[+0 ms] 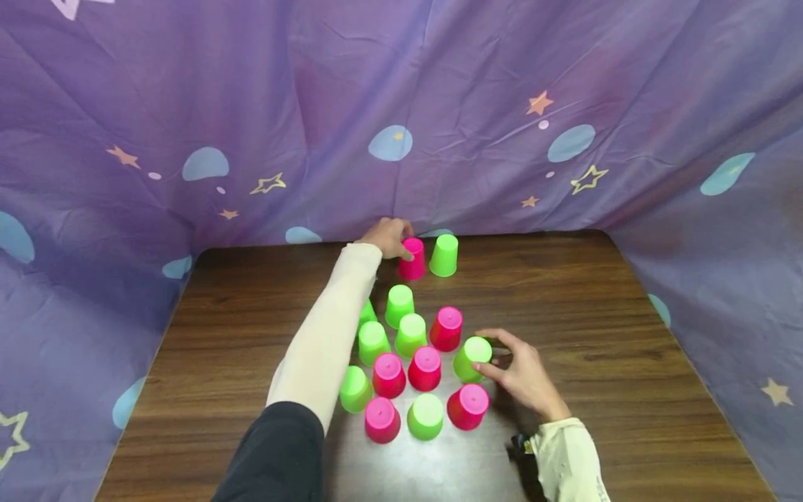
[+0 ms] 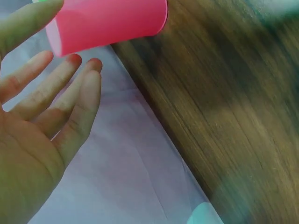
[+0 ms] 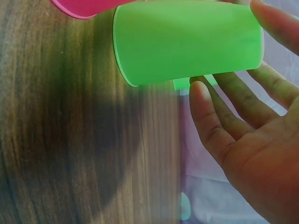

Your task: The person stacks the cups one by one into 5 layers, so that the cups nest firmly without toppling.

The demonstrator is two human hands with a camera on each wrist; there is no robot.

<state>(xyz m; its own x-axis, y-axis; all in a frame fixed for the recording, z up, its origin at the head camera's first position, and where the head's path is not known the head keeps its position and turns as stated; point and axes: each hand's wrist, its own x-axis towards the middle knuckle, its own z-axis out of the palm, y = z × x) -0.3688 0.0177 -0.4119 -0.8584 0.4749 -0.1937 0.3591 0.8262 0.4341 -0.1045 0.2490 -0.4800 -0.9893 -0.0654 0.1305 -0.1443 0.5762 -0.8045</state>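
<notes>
At the far edge of the table, my left hand [image 1: 387, 237] reaches over an upside-down pink cup [image 1: 412, 268], thumb across its near side and fingers behind. In the left wrist view the fingertips [image 2: 93, 65] lie right at the base of that cup [image 2: 112, 23]. A green cup [image 1: 444, 256] stands just right of it. Nearer, my right hand [image 1: 527, 376] holds another upside-down green cup [image 1: 469, 359] between thumb and fingers, at the right side of a cluster. In the right wrist view this cup [image 3: 187, 42] has fingers on both sides of its base.
Several more pink and green cups stand upside down in the middle, among them a front pink cup [image 1: 383, 420], a front green cup [image 1: 425, 417] and a rear green cup [image 1: 400, 305]. My left sleeve [image 1: 320, 335] partly hides one. A purple curtain [image 1: 477, 139] hangs behind the wooden table [image 1: 627, 390].
</notes>
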